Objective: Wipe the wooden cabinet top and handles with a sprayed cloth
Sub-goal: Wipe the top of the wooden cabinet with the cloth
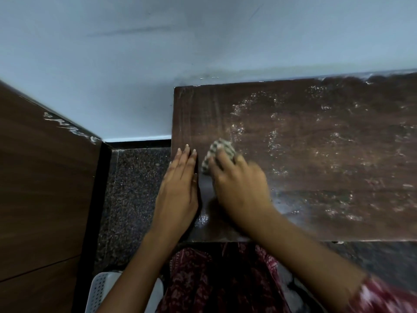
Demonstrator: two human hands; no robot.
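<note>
From the head view, looking down, we see one container: a white perforated plastic basket (99,290) at the near left, on the floor. Our left forearm crosses it, so we cannot tell what it holds.

A dark brown wooden cabinet top (316,154) fills the right half. Its far edge meets a pale blue-grey wall (135,53) and its near edge runs just in front of our red patterned garment (214,279).

Our left hand (180,190) lies flat along the top's left edge, fingers straight and together, gripping nothing. Just beside it on the right, our right hand (237,181), slightly blurred, curls over a crumpled grey-and-white checked cloth (217,152) and presses it onto the wood near the left end.

Rightward the top runs out of frame, dotted with wet beads and streaks. Left of the cabinet, a strip of dark speckled stone floor (135,188) separates it from a tall brown wooden panel (45,177).
</note>
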